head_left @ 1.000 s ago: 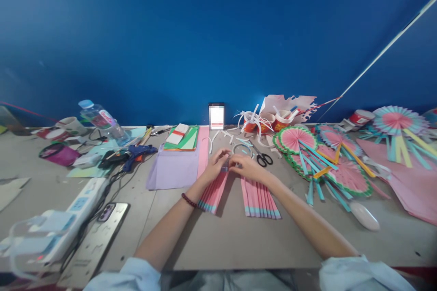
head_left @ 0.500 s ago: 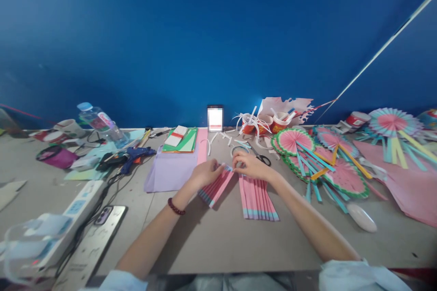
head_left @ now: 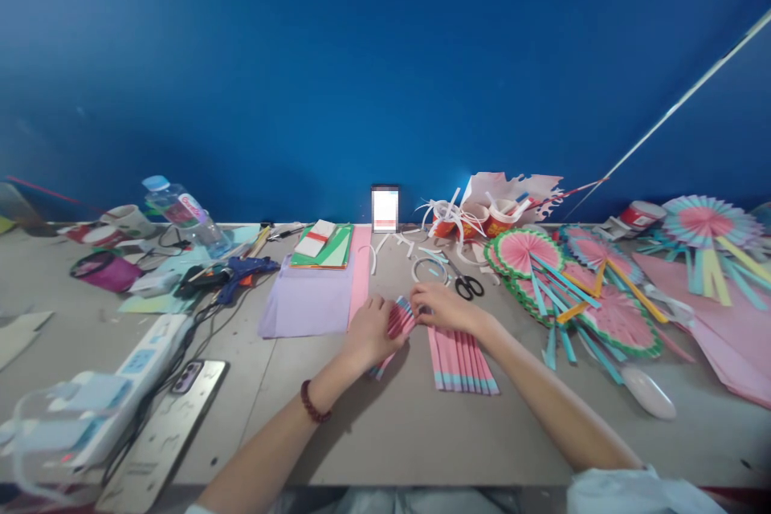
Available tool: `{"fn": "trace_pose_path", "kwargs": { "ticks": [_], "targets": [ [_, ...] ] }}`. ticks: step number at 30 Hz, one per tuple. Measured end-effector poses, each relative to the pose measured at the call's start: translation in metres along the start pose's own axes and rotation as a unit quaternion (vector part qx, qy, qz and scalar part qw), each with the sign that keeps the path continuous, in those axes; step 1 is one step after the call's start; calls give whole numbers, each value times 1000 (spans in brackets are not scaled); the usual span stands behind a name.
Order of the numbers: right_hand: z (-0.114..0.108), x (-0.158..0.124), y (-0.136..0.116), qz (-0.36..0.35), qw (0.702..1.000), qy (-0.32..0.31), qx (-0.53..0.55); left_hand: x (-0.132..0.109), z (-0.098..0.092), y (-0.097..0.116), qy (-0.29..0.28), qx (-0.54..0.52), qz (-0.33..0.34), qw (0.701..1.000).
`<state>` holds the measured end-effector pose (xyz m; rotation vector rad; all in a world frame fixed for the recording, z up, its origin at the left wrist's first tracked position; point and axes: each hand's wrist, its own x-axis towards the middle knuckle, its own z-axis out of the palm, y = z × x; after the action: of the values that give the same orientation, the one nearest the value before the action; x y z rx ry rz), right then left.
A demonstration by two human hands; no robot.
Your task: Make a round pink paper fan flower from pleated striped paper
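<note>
Blue wall (head_left: 385, 80) behind, grey desk (head_left: 337, 442) against it. Pleated paper (head_left: 400, 320), pink with blue ends, sits mid-desk, short of the near edge. Left hand (head_left: 372, 331) grasps it, fingers curled over its left side. Right hand (head_left: 438, 307) has bent fingertips touching its right end; pinching or only resting, cannot tell. Second pleated piece (head_left: 463, 365) lies flat under/beside right wrist, blue-tipped end toward near edge.

Beyond the hands: ring (head_left: 430, 271), black scissors (head_left: 468, 286), white scraps (head_left: 400, 242). Small screen (head_left: 385, 210) upright at far edge, middle. Left of hands: purple sheets (head_left: 307, 305), green pack (head_left: 337, 247) overlapping their far end, pink strip (head_left: 360, 277) alongside. Toward left edge: glue gun (head_left: 238, 277), bottle (head_left: 193, 215) leaning, power strip (head_left: 141, 369). Phone (head_left: 165, 434) near front left corner. Right side: paper fans (head_left: 524, 253), red cups (head_left: 503, 221) near far edge, pink sheets (head_left: 723, 345) toward right edge.
</note>
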<state>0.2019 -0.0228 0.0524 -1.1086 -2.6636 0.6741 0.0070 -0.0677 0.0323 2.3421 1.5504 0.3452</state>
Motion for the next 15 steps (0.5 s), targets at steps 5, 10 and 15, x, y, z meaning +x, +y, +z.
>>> {"fn": "trace_pose_path", "kwargs": {
  "ticks": [5,10,15],
  "targets": [
    [7,1,1,-8,999,22,-47,1,3,7,-14,-26,-1,1000],
    [9,4,4,-28,998,39,-38,3,6,7,-7,-25,-13,1000],
    [12,6,2,0,998,57,-19,3,8,1,16,-32,-1,999]
  ]
}}
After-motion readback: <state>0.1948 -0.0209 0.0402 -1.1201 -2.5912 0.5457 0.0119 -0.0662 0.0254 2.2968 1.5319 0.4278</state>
